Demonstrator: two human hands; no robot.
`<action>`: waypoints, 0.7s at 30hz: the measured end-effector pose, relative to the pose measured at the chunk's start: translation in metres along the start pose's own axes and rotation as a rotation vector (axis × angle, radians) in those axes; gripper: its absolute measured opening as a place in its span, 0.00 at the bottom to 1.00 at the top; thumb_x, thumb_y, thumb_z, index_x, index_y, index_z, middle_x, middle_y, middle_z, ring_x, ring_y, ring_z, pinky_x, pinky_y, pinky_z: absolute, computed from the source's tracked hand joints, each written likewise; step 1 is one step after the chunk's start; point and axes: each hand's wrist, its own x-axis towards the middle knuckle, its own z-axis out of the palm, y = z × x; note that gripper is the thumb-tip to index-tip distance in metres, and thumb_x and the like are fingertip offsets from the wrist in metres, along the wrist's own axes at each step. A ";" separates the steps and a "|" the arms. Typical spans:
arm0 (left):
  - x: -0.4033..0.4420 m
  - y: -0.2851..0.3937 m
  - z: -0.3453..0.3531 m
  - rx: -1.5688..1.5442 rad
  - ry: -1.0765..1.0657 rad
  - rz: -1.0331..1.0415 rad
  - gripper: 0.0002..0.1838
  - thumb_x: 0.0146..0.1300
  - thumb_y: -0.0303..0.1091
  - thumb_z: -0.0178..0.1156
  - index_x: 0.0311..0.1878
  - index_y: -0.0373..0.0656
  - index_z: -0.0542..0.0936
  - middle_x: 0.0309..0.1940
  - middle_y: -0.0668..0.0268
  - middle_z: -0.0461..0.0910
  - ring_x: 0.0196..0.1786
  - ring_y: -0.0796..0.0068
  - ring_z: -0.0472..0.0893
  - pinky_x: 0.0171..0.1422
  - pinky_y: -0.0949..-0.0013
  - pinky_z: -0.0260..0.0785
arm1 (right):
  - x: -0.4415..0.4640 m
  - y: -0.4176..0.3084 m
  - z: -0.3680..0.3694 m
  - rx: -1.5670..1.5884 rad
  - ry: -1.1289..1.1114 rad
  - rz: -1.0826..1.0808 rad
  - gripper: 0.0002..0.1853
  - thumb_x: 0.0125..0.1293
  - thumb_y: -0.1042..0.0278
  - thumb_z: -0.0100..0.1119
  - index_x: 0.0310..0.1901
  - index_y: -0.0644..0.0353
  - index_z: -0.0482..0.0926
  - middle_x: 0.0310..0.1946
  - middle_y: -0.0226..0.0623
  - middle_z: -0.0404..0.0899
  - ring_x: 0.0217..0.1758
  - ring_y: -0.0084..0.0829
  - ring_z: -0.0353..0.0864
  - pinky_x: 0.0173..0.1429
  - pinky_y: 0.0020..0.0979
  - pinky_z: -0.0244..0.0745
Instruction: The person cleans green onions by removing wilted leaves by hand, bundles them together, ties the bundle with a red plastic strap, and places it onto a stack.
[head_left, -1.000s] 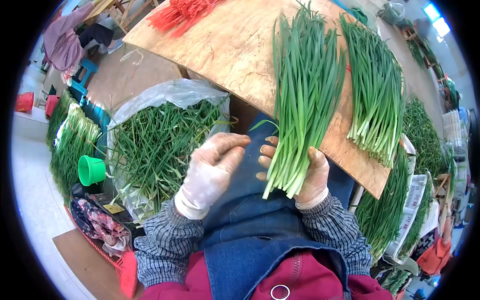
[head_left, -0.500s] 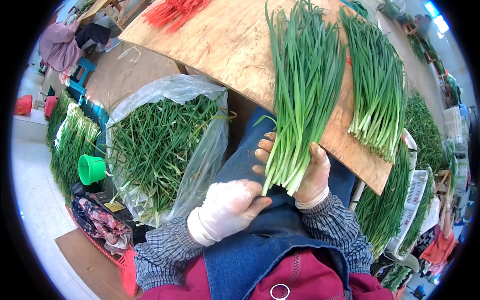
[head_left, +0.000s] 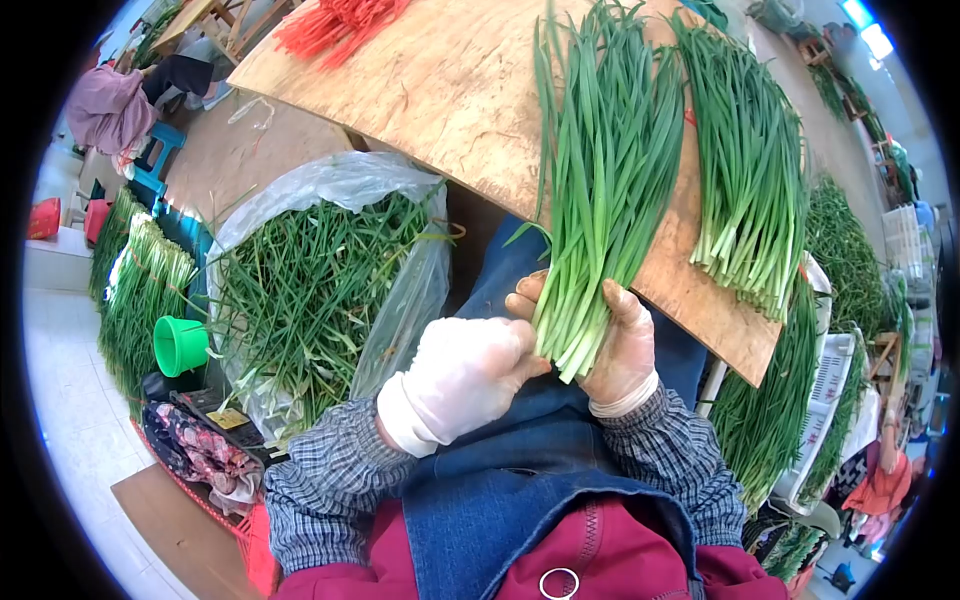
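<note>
A loose bunch of long garlic chives [head_left: 605,190] lies with its leaves on the wooden board and its pale stem ends toward me. My right hand [head_left: 622,350], in a thin glove with bare-looking fingertips, is wrapped around the stems from below, thumb on the right side. My left hand [head_left: 470,375], gloved likewise, is closed in a pinch at the left edge of the stem ends; its fingertips touch the outermost stems. Further right on the board lies a second bunch of chives [head_left: 750,170], with a bit of red tie showing.
The wooden board [head_left: 450,100] slants across in front, red ties [head_left: 335,28] at its far left. Left of my legs stands a clear plastic bag [head_left: 225,260] of loose greens. Beyond it are a green bucket [head_left: 181,346] and a seated person [head_left: 108,105]. A white crate [head_left: 822,400] is at right.
Both hands have moved slightly up toward the board, with the bunch held in the right hand. The left fingertips are still at the stem ends. The whole view has shifted a little.
</note>
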 end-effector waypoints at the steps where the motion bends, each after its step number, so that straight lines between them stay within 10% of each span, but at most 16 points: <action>1: 0.003 0.000 -0.001 0.000 -0.012 -0.007 0.09 0.44 0.32 0.67 0.23 0.42 0.75 0.17 0.58 0.74 0.23 0.57 0.77 0.26 0.64 0.68 | 0.000 0.000 0.000 0.002 -0.001 -0.002 0.31 0.58 0.55 0.55 0.55 0.73 0.65 0.53 0.57 0.68 0.60 0.53 0.65 0.65 0.48 0.60; 14: 0.003 -0.004 -0.001 -0.062 0.051 -0.095 0.14 0.44 0.44 0.67 0.20 0.43 0.78 0.15 0.61 0.74 0.20 0.62 0.76 0.26 0.64 0.68 | -0.004 -0.002 -0.001 -0.068 0.094 -0.043 0.31 0.60 0.49 0.53 0.53 0.71 0.66 0.48 0.53 0.73 0.53 0.47 0.73 0.59 0.44 0.69; 21: 0.013 0.005 0.001 0.059 0.199 0.084 0.38 0.36 0.49 0.72 0.50 0.37 0.71 0.41 0.53 0.72 0.43 0.56 0.74 0.44 0.62 0.70 | -0.006 0.000 0.003 -0.102 0.159 -0.067 0.29 0.62 0.46 0.50 0.53 0.66 0.67 0.44 0.47 0.75 0.47 0.41 0.77 0.52 0.43 0.73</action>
